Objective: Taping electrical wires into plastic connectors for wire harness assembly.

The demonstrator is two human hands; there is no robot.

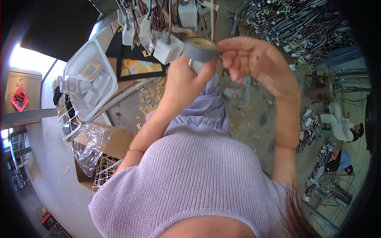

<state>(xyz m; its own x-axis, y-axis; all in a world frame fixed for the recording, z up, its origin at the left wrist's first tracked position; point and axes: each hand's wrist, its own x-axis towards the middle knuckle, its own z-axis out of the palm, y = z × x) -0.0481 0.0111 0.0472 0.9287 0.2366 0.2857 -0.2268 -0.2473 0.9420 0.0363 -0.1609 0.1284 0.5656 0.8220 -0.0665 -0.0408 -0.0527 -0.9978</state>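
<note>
My left hand [180,85] grips a roll of grey tape [200,49], thumb on its near side. The roll is slightly blurred. At its right edge is my right hand [258,61], palm facing me, one finger stretched to the rim and the others loosely bent and apart. No tape end shows between its fingers. Just beyond the roll hang bundles of brown and white wires [170,18]. White box-shaped pieces hang among them, one white block [166,50] right beside my left hand.
To the left stands a white plastic tub [113,75] with white pieces inside. Below it sits a cardboard box [119,137] with clear plastic wrap [93,146]. Small tan pieces [151,95] litter the floor. Cable heaps [293,23] lie far right; two people [339,160] are at the right.
</note>
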